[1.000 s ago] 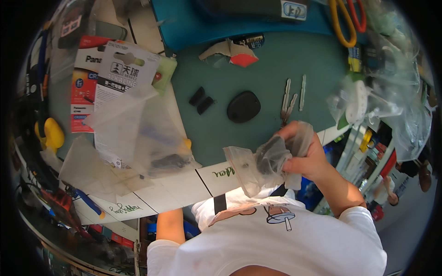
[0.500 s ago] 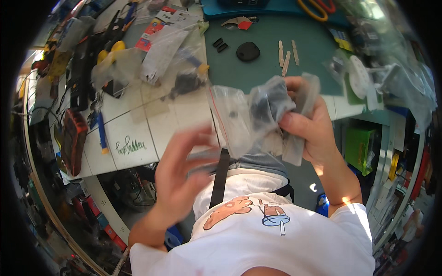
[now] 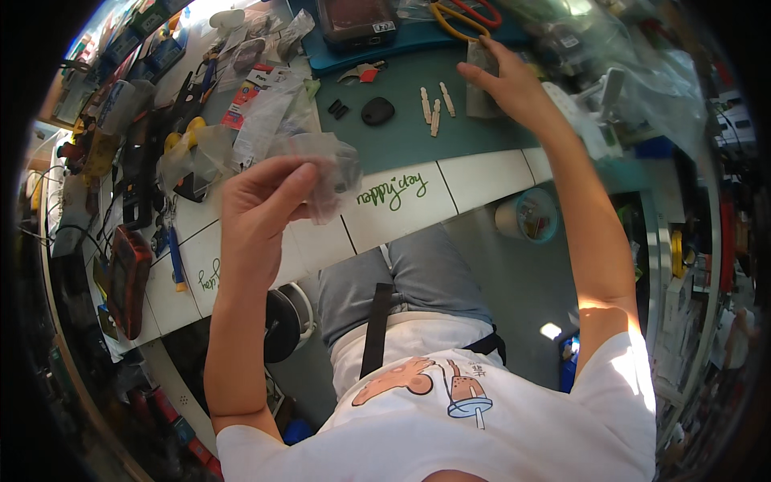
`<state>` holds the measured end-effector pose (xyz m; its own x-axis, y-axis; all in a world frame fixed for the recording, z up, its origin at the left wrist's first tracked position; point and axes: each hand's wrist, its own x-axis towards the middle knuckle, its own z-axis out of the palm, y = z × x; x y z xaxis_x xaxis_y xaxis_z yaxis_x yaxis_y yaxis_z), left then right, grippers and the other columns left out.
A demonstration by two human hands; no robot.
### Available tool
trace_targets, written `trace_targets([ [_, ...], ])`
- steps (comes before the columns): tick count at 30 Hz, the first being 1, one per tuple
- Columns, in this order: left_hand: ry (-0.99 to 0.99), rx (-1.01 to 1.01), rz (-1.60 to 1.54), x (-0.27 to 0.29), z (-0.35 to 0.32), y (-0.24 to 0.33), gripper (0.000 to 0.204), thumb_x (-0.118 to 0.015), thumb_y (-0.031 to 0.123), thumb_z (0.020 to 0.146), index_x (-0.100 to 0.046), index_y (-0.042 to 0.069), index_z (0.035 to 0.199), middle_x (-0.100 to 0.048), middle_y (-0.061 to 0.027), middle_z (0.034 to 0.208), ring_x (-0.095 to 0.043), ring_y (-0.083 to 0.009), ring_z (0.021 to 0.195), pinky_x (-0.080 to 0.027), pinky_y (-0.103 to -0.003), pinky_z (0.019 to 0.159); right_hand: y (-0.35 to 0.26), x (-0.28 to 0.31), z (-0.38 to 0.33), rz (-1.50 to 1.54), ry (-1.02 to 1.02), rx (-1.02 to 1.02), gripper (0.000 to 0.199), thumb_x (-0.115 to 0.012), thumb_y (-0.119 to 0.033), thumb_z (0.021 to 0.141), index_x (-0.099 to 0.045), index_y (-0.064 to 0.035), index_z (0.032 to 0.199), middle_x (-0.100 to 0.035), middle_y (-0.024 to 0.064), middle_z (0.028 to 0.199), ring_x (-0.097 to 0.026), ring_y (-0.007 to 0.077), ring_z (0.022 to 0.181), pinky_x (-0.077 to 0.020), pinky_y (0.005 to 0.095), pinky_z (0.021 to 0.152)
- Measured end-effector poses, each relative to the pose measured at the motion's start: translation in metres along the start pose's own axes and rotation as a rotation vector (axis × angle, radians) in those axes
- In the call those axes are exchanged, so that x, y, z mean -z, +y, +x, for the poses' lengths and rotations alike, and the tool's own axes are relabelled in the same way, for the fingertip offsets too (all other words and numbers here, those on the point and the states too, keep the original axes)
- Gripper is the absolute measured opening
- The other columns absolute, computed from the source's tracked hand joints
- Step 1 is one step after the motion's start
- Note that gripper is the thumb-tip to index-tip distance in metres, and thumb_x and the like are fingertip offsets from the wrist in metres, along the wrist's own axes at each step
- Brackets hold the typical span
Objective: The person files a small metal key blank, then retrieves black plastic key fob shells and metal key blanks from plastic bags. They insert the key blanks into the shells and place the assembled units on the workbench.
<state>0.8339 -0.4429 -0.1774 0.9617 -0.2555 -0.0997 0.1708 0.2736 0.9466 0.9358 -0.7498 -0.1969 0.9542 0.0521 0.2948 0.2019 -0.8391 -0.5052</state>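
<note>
My left hand now holds the clear plastic bag alone, pinched by its edge between thumb and fingers and lifted above the white tiled bench. Half a second ago both hands were on it, close in front of my chest; since then my right hand has let go and gone out to the far side of the green cutting mat. There it closes its fingers on a small grey packet standing just beside the three pale wooden sticks. So the bag has passed from right to left, and the right is free to pick up something else.

A dark oval key fob and two little black pieces lie on the mat, left of the sticks. Yellow-handled scissors rest on the blue tray at the top. Loose plastic packaging is heaped at the mat's left edge, and a red meter sits on the bench by my left elbow.
</note>
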Motion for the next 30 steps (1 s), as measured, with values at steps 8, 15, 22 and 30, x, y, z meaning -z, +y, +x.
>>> trace_targets([
  [8, 0.006, -0.087, 0.442, -0.035, 0.025, -0.004, 0.008, -0.067, 0.003, 0.079, -0.062, -0.003, 0.079, -0.062, -0.0024, 0.065, -0.054, -0.0059, 0.057, -0.042, -0.020, 0.053, -0.113, 0.001, -0.104, 1.034, -0.497, -0.353, 0.014, -0.061, -0.011, 0.087, -0.060, 0.0008, 0.094, -0.062, 0.0059, 0.085, -0.059, 0.0113, 0.076, -0.0478, 0.0248, 0.070],
  [15, -0.093, 0.160, 0.433, -0.036, 0.019, -0.008, 0.006, -0.062, 0.000, 0.081, -0.058, -0.005, 0.081, -0.061, -0.0071, 0.073, -0.057, -0.0078, 0.066, -0.047, -0.021, 0.056, -0.103, -0.026, -0.106, 1.396, -0.535, -0.558, 0.026, -0.057, -0.024, 0.091, -0.057, 0.0017, 0.089, -0.064, 0.0065, 0.083, -0.057, 0.0096, 0.073, -0.0478, 0.0244, 0.068],
  [22, -0.235, -0.157, 0.921, -0.042, 0.018, -0.013, 0.013, -0.068, 0.002, 0.074, -0.056, -0.001, 0.074, -0.061, -0.0066, 0.067, -0.056, -0.0099, 0.055, -0.044, -0.025, 0.048, -0.103, -0.004, -0.100, 0.970, -0.599, -0.430, 0.017, -0.058, -0.014, 0.089, -0.058, 0.0030, 0.089, -0.063, 0.0079, 0.082, -0.060, 0.0108, 0.076, -0.0498, 0.0254, 0.068],
  [30, -0.351, 0.326, 0.238, -0.028, 0.034, -0.007, 0.017, -0.070, 0.011, 0.078, -0.059, -0.003, 0.077, -0.062, -0.0044, 0.069, -0.059, -0.0095, 0.059, -0.045, -0.024, 0.052, -0.087, 0.001, -0.074, 1.212, -0.815, -0.332, 0.011, -0.055, -0.007, 0.087, -0.057, 0.0035, 0.084, -0.061, 0.0072, 0.073, -0.059, 0.0114, 0.067, -0.0486, 0.0242, 0.063],
])
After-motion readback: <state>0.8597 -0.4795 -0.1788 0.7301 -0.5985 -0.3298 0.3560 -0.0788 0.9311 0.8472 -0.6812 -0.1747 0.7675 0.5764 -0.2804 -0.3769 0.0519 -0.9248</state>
